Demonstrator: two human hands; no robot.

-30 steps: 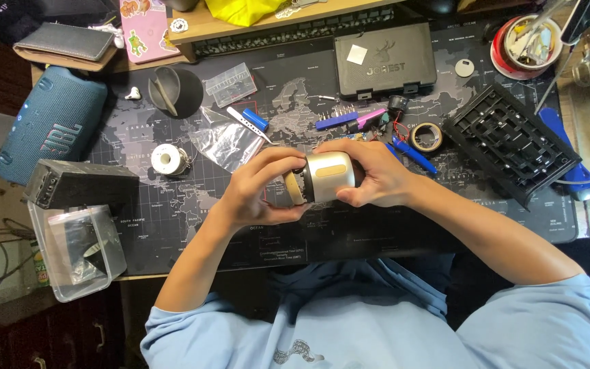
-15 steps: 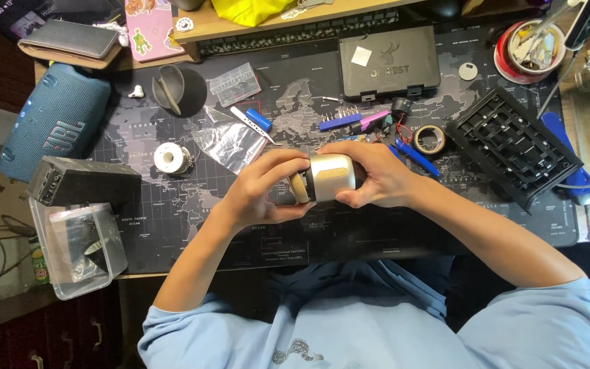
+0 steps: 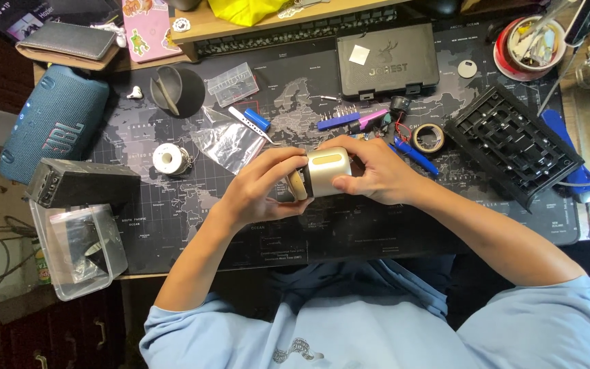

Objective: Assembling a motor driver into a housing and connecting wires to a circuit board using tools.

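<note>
Both my hands hold a small silver-beige cylinder (image 3: 328,171) lying sideways above the dark map-printed desk mat (image 3: 192,225). My left hand (image 3: 261,191) grips its left end, where a tan round cap (image 3: 299,186) shows. The body of the cylinder sits in the fingers of my right hand (image 3: 370,171). Light-blue sleeves cover my upper arms at the bottom.
Around the hands lie a clear plastic bag (image 3: 230,142), a solder spool (image 3: 168,158), blue and purple tools (image 3: 349,120), a tape roll (image 3: 429,138), a black keyboard frame (image 3: 513,147), a black case (image 3: 387,60), a blue speaker (image 3: 52,123) and a clear box (image 3: 80,247).
The view has shifted slightly. My hands keep their hold on the cylinder, with small finger shifts around its left end.
</note>
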